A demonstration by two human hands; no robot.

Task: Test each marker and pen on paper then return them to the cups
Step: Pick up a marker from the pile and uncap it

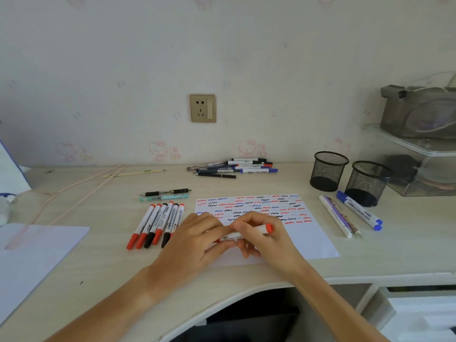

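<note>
Both my hands hold one red marker [246,233] level over the white test paper [306,240], which is covered in red, blue and black squiggles. My right hand [261,233] grips the barrel near its red end. My left hand [197,240] pinches the other end, which is hidden under the fingers. A row of several red and black markers [155,224] lies left of the paper. Two empty black mesh cups [328,170] [367,182] stand at the back right.
A pile of markers and pens [234,166] lies by the wall. Two pens [164,195] lie behind the marker row. Blue markers [359,209] and thin pens [338,215] lie right of the paper. Blank sheets [32,253] sit at the left; a clear organiser [419,166] at far right.
</note>
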